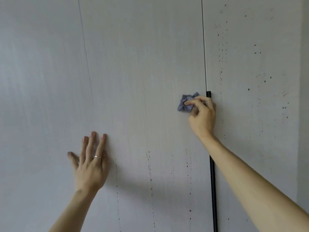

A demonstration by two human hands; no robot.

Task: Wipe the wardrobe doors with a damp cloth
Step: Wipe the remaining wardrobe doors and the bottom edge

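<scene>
Here, in view: a person reaches up with both bare hands to pale grey wardrobe doors that fill the frame, seen from head height.
Cloth: a small blue-grey cloth (186, 102), scrunched into a wad, sits pressed against the middle door (142, 64). It is close to that door's right edge, just beside the top of a black bar handle (212, 181).
Right hand: the right hand (202, 118) has its grip clamped on the cloth, with thumb and fingers pinching it. Bunching it up probably gives a firm pad to rub with.
Left hand: the left hand (91, 164) lies flat on the same door, lower down and well to the left. Its fingers are straight and spread, so its grip is apart and holds nothing. It probably steadies the body or braces the door against the rubbing. A ring (97, 156) shows on one finger.
Dirt: dark specks (220, 79) dot the right door (250, 114) in loose vertical trails, and more run down the lower part of the middle door.
Progress: by the marks, the patch around the cloth looks clean, while the right door and the lower panel are not yet wiped.
Risk: the handle could snag the cloth.
</scene>
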